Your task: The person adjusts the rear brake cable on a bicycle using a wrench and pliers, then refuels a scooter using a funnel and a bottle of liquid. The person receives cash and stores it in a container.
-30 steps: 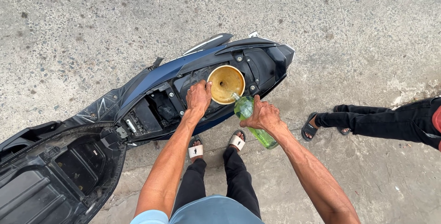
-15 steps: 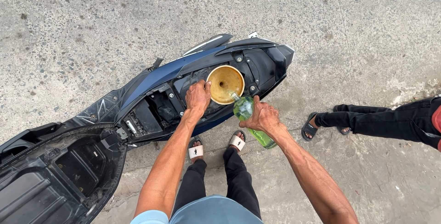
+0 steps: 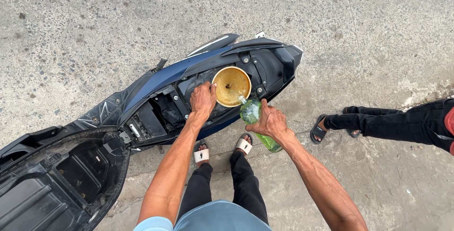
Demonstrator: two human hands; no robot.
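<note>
At the far left we see the raised seat (image 3: 52, 183) of the scooter (image 3: 189, 77), its black underside turned up toward us; beside it the open compartment under the seat shows dark fittings and a few small bolts; the blue side panel runs along the far edge of the body toward the tail.

Our left hand (image 3: 203, 101) lies on the scooter's frame just left of the funnel (image 3: 231, 85), fingers bent and pressed together, the thumb touching the funnel's rim; whether the fingers close around anything below we cannot tell. The funnel is yellow-brown, stands upright with its wide mouth open to us, and sits in the rear part of the scooter's body, near the tail; its spout goes down out of sight.

Our right hand (image 3: 270, 121) is wrapped tightly around a green glass bottle (image 3: 253, 117), gripping its middle; the bottle is tilted, its neck resting over the funnel's near rim, its base pointing back toward our feet; pale liquid shows inside the glass.

Below the hands we see our two feet in white sandals (image 3: 223, 149) on the concrete ground (image 3: 94, 18), just beside the scooter; to the right another person's leg (image 3: 392, 123) in black trousers stretches in from the edge, with a dark sandal on the foot, well apart from the bottle.
</note>
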